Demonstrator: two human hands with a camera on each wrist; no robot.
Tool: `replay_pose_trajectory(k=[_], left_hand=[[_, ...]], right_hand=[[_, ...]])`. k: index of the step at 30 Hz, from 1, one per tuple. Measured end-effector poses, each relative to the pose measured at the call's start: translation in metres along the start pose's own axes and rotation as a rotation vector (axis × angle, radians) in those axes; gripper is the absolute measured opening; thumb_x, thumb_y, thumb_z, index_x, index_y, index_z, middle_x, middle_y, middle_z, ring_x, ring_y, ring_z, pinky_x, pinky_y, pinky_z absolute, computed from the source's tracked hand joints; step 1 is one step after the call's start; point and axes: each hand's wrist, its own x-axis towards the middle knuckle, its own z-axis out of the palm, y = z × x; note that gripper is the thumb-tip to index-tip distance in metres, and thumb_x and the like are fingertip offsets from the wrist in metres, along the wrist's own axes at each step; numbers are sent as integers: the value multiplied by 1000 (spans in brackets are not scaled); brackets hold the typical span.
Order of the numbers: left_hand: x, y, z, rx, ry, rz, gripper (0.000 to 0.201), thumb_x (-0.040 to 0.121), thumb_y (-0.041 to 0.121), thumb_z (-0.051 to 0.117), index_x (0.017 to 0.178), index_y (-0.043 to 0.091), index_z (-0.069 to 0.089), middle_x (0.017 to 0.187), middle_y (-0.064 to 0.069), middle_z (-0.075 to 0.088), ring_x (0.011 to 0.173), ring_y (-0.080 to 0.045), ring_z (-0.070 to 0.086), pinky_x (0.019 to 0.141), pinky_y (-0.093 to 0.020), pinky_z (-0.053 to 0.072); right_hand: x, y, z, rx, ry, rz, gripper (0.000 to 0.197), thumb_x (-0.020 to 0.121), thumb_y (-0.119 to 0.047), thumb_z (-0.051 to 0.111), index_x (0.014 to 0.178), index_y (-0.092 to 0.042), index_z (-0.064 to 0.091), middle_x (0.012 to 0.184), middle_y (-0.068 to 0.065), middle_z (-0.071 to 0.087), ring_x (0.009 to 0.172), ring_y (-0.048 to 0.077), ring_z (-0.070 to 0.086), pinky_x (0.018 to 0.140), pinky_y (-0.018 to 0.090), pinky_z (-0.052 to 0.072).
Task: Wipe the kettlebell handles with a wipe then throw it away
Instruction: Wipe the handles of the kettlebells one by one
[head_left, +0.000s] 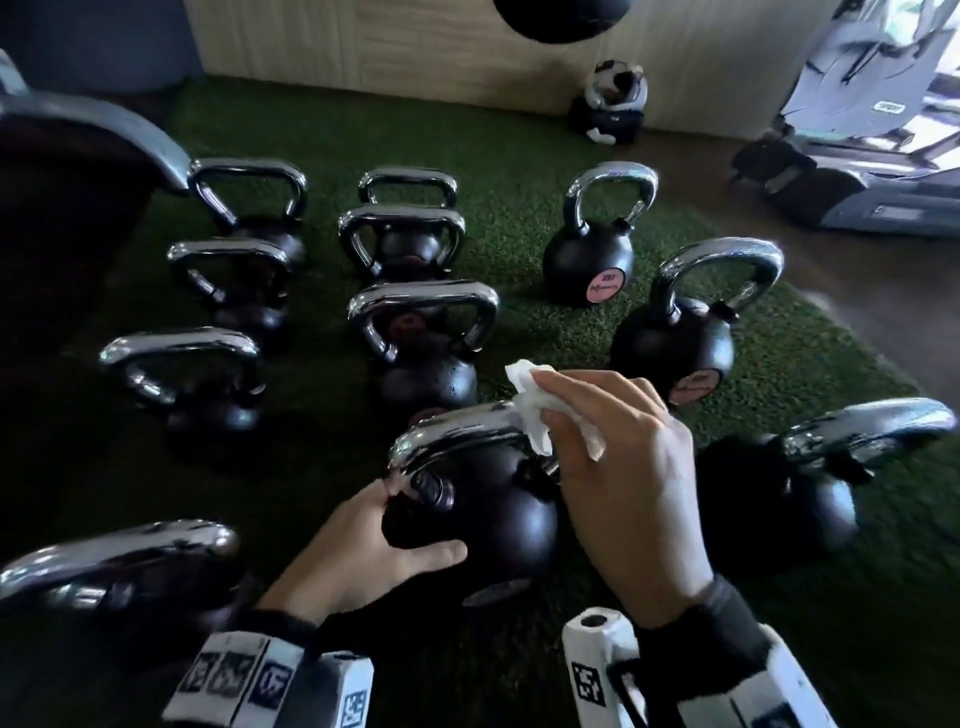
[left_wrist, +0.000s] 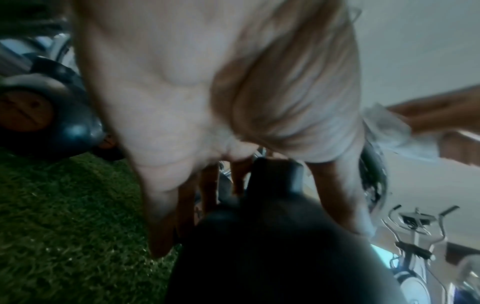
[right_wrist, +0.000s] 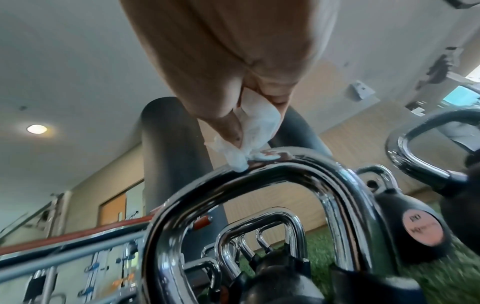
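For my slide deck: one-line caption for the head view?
Right hand wipes a chrome kettlebell handle with a white wipe while left hand steadies it.

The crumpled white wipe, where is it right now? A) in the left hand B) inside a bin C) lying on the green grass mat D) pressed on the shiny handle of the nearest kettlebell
D: the right hand pinches the crumpled white wipe against the shiny chrome handle of the nearest black kettlebell, while the left hand grips its round body.

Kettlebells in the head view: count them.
11 kettlebells: four in the left column, four in the middle, three on the right. Others may be out of frame.
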Motion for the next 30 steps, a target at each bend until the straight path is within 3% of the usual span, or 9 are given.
replay_pose_trajectory(k=[3,6,10,13,17,21,24,28,30], left_hand=[[0,5,13,-35,78,31,56,67,43,94,99,51,50,103,33,55,84,35,48,72,7,37],[6,3,16,-31,102,14,57,62,47,96,96,50,50,101,31,56,84,26,48,68,7,37],[10,-3,15,-46,100,40,60,60,47,97,97,52,50,106,33,57,90,28,45,73,7,36],[10,-3,17,-49,99,49,64,60,49,96,101,58,47,111,33,57,96,25,47,75,5,36],[8,-7,22,-62,135,69,68,61,50,96,104,61,45,113,30,62,100,24,49,81,2,37],[7,-7,25,-57,166,57,65,62,47,96,102,62,46,104,33,61,93,26,48,75,6,36],[9,-8,28,-59,187,53,63,61,49,96,100,61,48,97,36,62,88,29,50,75,5,38],[11,-13,29,-78,205,37,66,55,53,98,111,49,63,91,46,65,88,31,54,72,2,42],[11,-15,28,-70,209,29,68,53,56,97,111,47,64,92,37,68,87,27,57,73,-2,44]], right_hand=[[-4,-7,15,-42,-50,-127,28,94,1,65,115,-12,77,112,-1,71,95,24,61,89,27,51],[-12,-9,21,-30,-55,-169,30,97,-6,54,114,-12,77,111,-1,71,93,25,59,85,36,53],[-11,17,11,-40,9,-79,31,95,-3,55,113,-14,77,112,-2,72,95,20,59,91,20,42],[-10,28,7,-71,24,-17,29,96,-3,56,114,-11,77,111,1,72,93,24,60,91,17,38],[-18,31,10,-45,42,-16,30,97,-4,55,117,-11,76,116,-3,72,97,15,57,95,14,38],[-25,62,14,157,136,277,25,99,-10,57,112,-14,78,110,-6,76,100,14,72,91,36,57],[-35,78,21,353,120,532,21,100,-17,66,115,-22,78,106,-10,79,99,7,75,91,48,60],[-45,75,33,614,188,650,24,101,-11,64,113,-26,78,109,-6,80,105,11,74,94,37,57],[-53,72,40,739,153,744,26,100,-2,62,110,-20,78,98,-7,79,92,6,71,82,26,56]])
